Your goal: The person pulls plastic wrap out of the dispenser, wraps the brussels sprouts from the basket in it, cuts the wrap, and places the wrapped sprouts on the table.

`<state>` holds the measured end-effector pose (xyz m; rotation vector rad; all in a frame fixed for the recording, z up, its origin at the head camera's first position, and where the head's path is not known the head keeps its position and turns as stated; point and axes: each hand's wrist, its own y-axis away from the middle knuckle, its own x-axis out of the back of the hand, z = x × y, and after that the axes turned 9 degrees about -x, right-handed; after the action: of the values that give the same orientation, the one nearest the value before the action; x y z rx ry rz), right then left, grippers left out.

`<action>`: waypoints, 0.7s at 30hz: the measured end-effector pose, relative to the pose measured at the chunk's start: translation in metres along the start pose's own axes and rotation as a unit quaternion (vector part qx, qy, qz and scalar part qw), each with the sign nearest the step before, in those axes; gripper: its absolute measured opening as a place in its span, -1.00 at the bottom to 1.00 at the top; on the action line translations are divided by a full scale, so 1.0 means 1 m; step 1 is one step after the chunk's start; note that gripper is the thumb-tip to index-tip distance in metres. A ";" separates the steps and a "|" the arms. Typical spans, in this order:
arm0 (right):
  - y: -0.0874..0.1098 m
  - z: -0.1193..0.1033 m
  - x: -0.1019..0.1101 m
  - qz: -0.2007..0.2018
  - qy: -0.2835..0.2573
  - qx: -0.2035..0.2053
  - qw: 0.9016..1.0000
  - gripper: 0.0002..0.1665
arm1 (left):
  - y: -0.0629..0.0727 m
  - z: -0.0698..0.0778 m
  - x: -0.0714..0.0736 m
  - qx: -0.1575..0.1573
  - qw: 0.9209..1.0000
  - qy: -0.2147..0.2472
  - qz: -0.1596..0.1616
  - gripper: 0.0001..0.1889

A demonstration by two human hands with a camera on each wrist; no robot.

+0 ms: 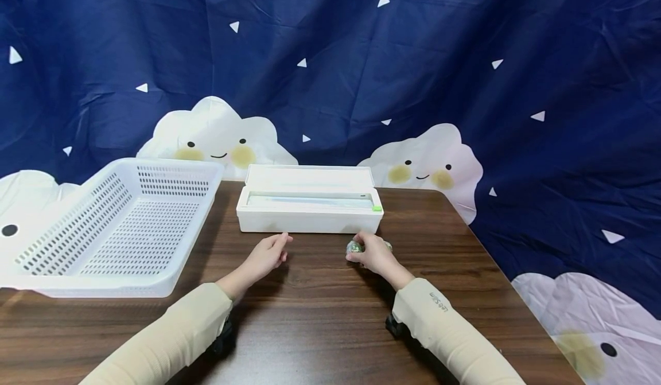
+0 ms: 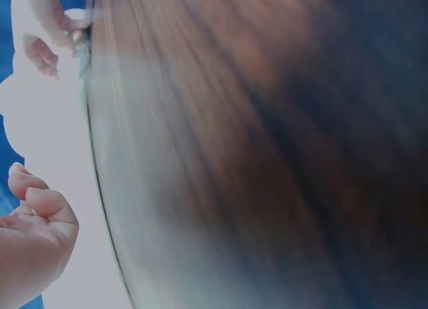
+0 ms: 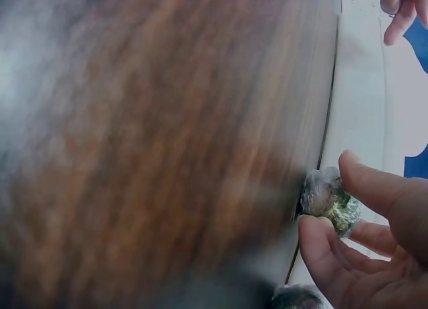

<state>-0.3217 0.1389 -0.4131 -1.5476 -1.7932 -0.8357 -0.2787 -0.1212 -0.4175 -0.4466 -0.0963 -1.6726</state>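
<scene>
My right hand pinches a small plastic-wrapped ball between thumb and fingertips, just in front of the white box's right end. Green and pale bits show through the crinkled clear wrap. A second wrapped ball lies on the table by the same hand, mostly hidden by it in the head view. The long white box, which looks like a cling film dispenser, stands with its lid raised and a green slider at its right end. My left hand hovers before the box, loosely curled and holding nothing.
A big white slotted basket stands on the left of the brown wooden table. Behind the table hangs a dark blue cloth with clouds and small white triangles. The table's right edge slants toward the lower right.
</scene>
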 end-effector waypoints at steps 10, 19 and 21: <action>0.000 0.000 0.000 0.002 -0.005 0.009 1.000 -0.50 | -0.005 -0.005 0.012 -0.016 0.999 -0.046 0.020 -0.60; -0.001 -0.005 0.014 0.015 0.017 0.022 1.000 -0.43 | -0.009 0.002 0.019 -0.026 0.990 -0.133 0.030 -0.61; -0.003 -0.006 0.018 0.026 0.034 0.031 0.999 -0.44 | -0.010 0.005 0.020 -0.039 0.987 -0.151 0.031 -0.62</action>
<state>-0.3270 0.1443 -0.3953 -1.5012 -1.7074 -0.7911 -0.2892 -0.1368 -0.4035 -0.7539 -0.2371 -1.5418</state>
